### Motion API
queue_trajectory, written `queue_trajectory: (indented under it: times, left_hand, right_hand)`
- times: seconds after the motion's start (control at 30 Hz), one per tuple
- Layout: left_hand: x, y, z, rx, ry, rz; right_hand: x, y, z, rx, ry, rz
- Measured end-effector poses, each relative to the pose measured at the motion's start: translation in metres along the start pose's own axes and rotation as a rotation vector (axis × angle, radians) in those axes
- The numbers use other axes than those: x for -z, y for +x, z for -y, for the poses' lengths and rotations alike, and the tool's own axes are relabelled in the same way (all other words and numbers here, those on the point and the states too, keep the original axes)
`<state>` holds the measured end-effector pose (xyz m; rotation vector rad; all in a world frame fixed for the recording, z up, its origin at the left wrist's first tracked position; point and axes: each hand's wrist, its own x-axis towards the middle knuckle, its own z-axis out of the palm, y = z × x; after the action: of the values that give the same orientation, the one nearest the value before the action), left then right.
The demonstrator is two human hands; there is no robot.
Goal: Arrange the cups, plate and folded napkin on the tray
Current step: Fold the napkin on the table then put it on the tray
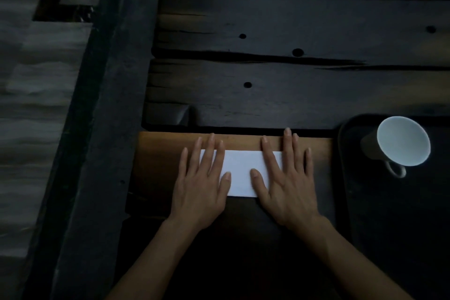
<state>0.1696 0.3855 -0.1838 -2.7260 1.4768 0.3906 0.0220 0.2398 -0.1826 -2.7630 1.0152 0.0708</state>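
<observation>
While beneath both hands (pixel 199 192) (pixel 289 190) (flat), napkin (pixel 239 173).

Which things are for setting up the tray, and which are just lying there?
For the job: white napkin, pressed flat by the left hand and right hand; white cup; black tray.
Just there: wooden table.

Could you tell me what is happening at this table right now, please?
A person's left hand and right hand lie flat on a white folded napkin on the dark wooden plank table. To its right, a black tray holds one white handled cup. The napkin is not yet on the tray.
</observation>
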Motion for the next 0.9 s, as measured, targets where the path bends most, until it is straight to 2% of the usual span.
queue_trajectory:
  times: [0.13,0.43,0.57,0.63,0.73,0.9]
  left_hand:
    - [0.000,-0.003,0.007,0.063,-0.017,-0.004]
    - [0.007,-0.005,0.007,0.088,-0.040,0.044]
    - [0.013,-0.005,0.005,0.102,-0.118,0.065]
    - [0.021,-0.011,0.002,0.216,-0.227,0.029]
    - [0.038,-0.026,0.001,0.484,-0.489,-0.148]
    - [0.055,-0.024,0.000,0.716,-0.776,0.019]
  right_hand:
    - [-0.001,0.001,-0.004,-0.014,0.018,0.015]
    - [-0.001,0.000,-0.002,-0.019,0.008,0.009]
    - [0.007,-0.003,0.003,-0.106,0.142,0.025]
    - [0.015,-0.010,0.003,-0.205,0.241,0.028]
    - [0.031,-0.025,0.001,-0.383,0.341,-0.075]
    - [0.052,-0.021,0.001,-0.711,0.597,0.122]
